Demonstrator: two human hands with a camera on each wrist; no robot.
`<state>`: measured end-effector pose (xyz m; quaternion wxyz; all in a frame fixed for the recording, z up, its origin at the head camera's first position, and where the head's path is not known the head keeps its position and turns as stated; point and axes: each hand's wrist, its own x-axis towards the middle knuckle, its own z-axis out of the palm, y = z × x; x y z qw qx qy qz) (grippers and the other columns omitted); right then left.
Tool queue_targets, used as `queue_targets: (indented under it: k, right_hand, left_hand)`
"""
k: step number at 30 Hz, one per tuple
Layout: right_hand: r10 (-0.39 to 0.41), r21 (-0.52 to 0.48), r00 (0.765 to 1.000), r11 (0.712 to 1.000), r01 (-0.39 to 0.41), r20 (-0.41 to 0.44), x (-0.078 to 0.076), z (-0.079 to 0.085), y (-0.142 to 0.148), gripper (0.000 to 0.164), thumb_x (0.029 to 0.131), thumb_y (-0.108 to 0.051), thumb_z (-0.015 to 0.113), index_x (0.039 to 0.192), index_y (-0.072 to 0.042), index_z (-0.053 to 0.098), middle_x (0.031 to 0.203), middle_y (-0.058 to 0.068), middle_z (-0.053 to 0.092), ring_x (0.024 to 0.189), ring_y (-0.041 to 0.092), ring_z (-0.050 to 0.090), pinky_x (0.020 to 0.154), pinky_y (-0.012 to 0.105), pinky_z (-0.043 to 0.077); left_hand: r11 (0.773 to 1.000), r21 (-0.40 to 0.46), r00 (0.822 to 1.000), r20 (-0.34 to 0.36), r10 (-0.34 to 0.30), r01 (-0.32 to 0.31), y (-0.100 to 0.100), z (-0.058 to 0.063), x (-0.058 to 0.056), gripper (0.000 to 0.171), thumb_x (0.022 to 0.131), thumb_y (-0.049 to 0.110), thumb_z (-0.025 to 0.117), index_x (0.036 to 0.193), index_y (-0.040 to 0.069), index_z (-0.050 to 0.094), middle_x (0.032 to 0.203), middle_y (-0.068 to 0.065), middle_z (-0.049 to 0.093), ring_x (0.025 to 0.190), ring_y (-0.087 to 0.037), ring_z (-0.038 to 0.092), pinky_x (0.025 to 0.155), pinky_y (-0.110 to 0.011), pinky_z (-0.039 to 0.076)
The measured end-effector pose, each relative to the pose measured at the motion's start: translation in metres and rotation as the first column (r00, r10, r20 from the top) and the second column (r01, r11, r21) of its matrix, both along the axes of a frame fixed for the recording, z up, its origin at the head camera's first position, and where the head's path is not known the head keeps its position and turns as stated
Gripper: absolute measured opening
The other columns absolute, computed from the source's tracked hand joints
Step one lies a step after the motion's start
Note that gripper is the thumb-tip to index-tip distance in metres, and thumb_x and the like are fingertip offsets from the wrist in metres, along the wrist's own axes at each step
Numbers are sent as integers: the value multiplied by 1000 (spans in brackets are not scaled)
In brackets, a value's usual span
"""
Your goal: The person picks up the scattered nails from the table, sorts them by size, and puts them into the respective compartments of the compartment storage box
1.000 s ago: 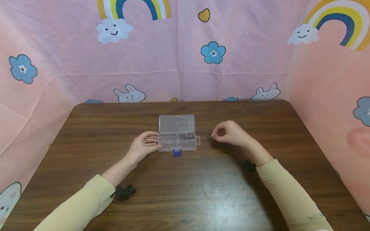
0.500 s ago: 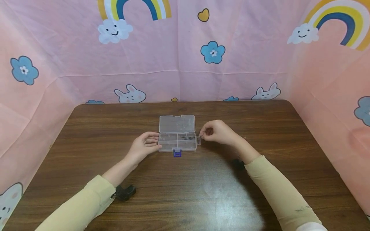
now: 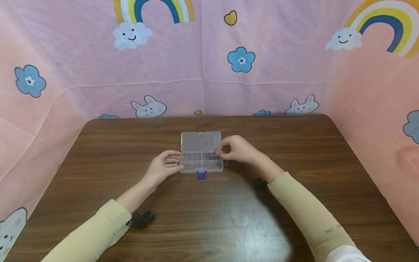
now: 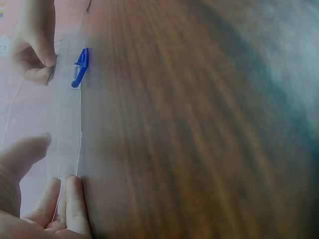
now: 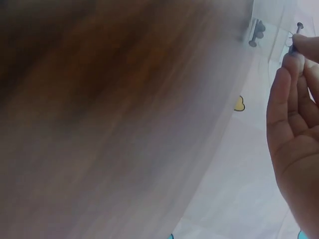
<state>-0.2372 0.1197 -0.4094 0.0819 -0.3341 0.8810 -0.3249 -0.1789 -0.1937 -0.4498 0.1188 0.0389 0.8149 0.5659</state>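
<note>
A clear plastic compartment box (image 3: 191, 166) lies on the table with its lid (image 3: 200, 141) swung back and its blue latch (image 3: 201, 175) toward me. My left hand (image 3: 160, 168) holds the box's left end, thumb near the front corner. My right hand (image 3: 239, 148) pinches a small metal nail (image 5: 299, 26) between thumb and fingertips, over the back right compartment. Several dark nails (image 3: 211, 157) lie in that compartment. A tiny ring-like piece, hard to make out, sits in the back left one.
A few loose nails (image 3: 276, 158) lie on the brown wooden table (image 3: 203, 214), beyond my right forearm. Black wrist devices (image 3: 141, 219) sit under both wrists. A pink printed cloth (image 3: 216, 72) closes off the back and sides.
My right hand has moved left with the nail, from beside the box to above its back right compartment. The left hand stays at the box's left end.
</note>
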Motion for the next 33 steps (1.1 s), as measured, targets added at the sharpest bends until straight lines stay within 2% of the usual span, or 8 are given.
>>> queue_targets:
  k: [12, 20, 29, 33]
  right_hand:
    - [56, 63, 997, 997, -53, -45, -5, 3, -22, 11, 94, -3, 71, 95, -8, 81, 96, 4, 80, 83, 11, 68, 77, 23, 59]
    - [56, 128, 996, 991, -47, -68, -4, 2, -28, 9, 94, -4, 73, 93, -10, 79, 94, 2, 78, 82, 10, 66, 76, 22, 58]
    - [69, 94, 996, 994, -64, -52, 1, -2, -25, 5, 93, -6, 76, 95, -10, 78, 93, 2, 76, 82, 9, 65, 76, 20, 57]
    - [76, 28, 996, 997, -75, -47, 5, -4, -21, 6, 93, -4, 76, 97, -8, 78, 96, 4, 76, 84, 12, 67, 77, 23, 59]
  left_hand:
    - [1000, -2, 1000, -9, 6, -6, -1, 2, 4, 55, 97, 11, 78, 145, -1, 55, 142, -25, 62, 130, -37, 64, 107, -28, 58]
    - [1000, -5, 1000, -15, 10, -10, -1, 3, 5, 55, 97, 11, 78, 145, -1, 55, 142, -26, 63, 129, -37, 64, 108, -31, 58]
    - [1000, -6, 1000, 5, 8, -8, -1, 1, 8, 55, 96, 10, 78, 146, -1, 55, 142, -26, 63, 128, -37, 65, 109, -36, 58]
    - [1000, 0, 1000, 7, 7, -7, 0, 0, 10, 55, 96, 10, 78, 146, -1, 55, 142, -26, 63, 129, -39, 65, 111, -40, 57]
